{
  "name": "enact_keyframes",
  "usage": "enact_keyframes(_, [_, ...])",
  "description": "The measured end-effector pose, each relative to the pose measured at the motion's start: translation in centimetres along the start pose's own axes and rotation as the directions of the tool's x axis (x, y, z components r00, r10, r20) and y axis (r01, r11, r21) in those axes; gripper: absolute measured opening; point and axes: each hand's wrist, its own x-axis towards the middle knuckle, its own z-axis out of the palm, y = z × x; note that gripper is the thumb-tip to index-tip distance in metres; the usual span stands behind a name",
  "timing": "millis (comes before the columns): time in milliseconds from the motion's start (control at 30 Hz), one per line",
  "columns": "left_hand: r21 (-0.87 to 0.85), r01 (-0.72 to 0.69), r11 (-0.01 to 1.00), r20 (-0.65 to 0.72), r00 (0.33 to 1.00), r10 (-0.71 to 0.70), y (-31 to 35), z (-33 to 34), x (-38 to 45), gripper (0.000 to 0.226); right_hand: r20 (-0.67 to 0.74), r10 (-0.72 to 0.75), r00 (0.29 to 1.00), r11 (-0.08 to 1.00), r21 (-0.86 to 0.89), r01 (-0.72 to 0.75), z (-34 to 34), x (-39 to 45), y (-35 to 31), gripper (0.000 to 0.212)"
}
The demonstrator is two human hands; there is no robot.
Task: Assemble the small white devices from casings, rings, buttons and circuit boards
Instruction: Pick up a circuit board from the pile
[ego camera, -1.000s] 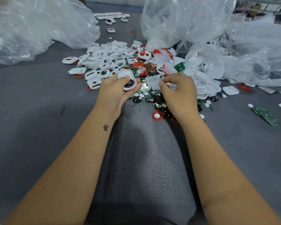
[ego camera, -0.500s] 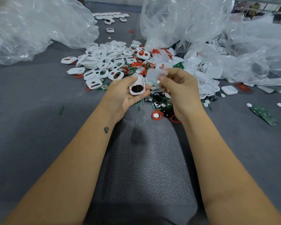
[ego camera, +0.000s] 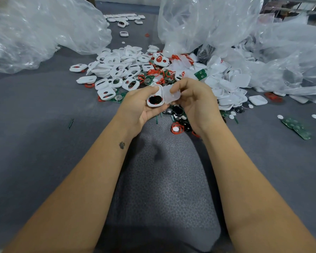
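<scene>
Casing (ego camera: 154, 98) interior dark, contents indistinct.

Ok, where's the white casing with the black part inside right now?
In the head view, the casing sits centre frame, gripped in the left hand, beside the translucent piece the right hand holds.

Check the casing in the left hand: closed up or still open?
Open. The casing in the left hand shows its black insert; the right hand holds a translucent piece beside it.

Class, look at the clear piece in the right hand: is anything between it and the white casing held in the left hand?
Nothing visible. The clear piece sits right beside the white casing, whose open face is uncovered.
</scene>
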Motion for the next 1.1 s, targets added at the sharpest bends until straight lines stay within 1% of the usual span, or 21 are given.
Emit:
enact_keyframes(67, [0.006,0.000,1.000,0.001,1.000,0.000,-0.02,-0.01,-0.03,0.010,-0.018,-0.001,1.000,1.000,-0.030,0.000,0.22,0.01,0.08,0.010])
enact_keyframes(133, [0.012,-0.001,1.000,0.004,1.000,0.001,0.01,-0.08,0.01,0.009,-0.048,-0.016,0.999,0.993,-0.118,0.011,0.27,0.01,0.28,0.010])
enact_keyframes(167, [0.014,-0.003,1.000,0.010,1.000,0.003,0.03,-0.13,0.04,0.009,-0.057,-0.025,0.998,0.991,-0.136,0.017,0.26,0.02,0.35,0.014])
enact_keyframes(233, [0.014,-0.010,1.000,0.028,1.000,0.009,0.05,-0.19,0.10,0.009,-0.070,-0.040,0.997,0.994,-0.104,0.032,0.15,-0.03,0.38,0.025])
enact_keyframes(400, [-0.028,0.008,1.000,0.040,0.999,-0.007,-0.09,-0.18,0.10,0.012,-0.048,-0.070,0.996,0.990,-0.125,0.064,-0.03,-0.23,0.38,0.031])
enact_keyframes(500, [-0.058,0.019,0.998,0.022,1.000,-0.017,-0.01,-0.15,0.17,0.013,-0.032,-0.083,0.996,0.993,-0.090,0.079,-0.07,-0.32,0.30,0.039])
enact_keyframes(567, [-0.058,0.007,0.998,0.040,0.999,-0.005,0.03,-0.21,0.16,0.014,-0.026,-0.084,0.996,0.993,-0.081,0.082,-0.10,-0.32,0.20,0.044])
enact_keyframes(667, [-0.021,-0.038,0.999,0.092,0.995,0.039,0.01,-0.41,0.13,0.013,-0.053,-0.074,0.996,0.993,-0.095,0.069,-0.11,-0.34,0.05,0.047])
enact_keyframes(800, [0.056,-0.095,0.994,0.117,0.989,0.088,-0.16,-0.44,0.14,0.014,-0.108,-0.072,0.992,0.993,-0.104,0.060,-0.10,-0.32,-0.03,0.043])
enact_keyframes(900, [0.105,-0.134,0.985,0.102,0.987,0.123,-0.29,-0.38,0.09,0.018,-0.126,-0.066,0.990,0.996,-0.071,0.058,-0.05,-0.32,-0.09,0.035])
enact_keyframes(1000, [0.118,-0.151,0.981,0.068,0.987,0.144,-0.27,-0.41,0.09,0.019,-0.132,-0.027,0.991,0.999,-0.038,0.022,-0.14,-0.37,-0.19,0.026])
enact_keyframes(1100, [0.152,-0.160,0.975,0.060,0.987,0.152,-0.31,-0.46,0.11,0.019,-0.146,0.004,0.989,0.990,-0.141,-0.025,-0.20,-0.33,-0.20,0.020])
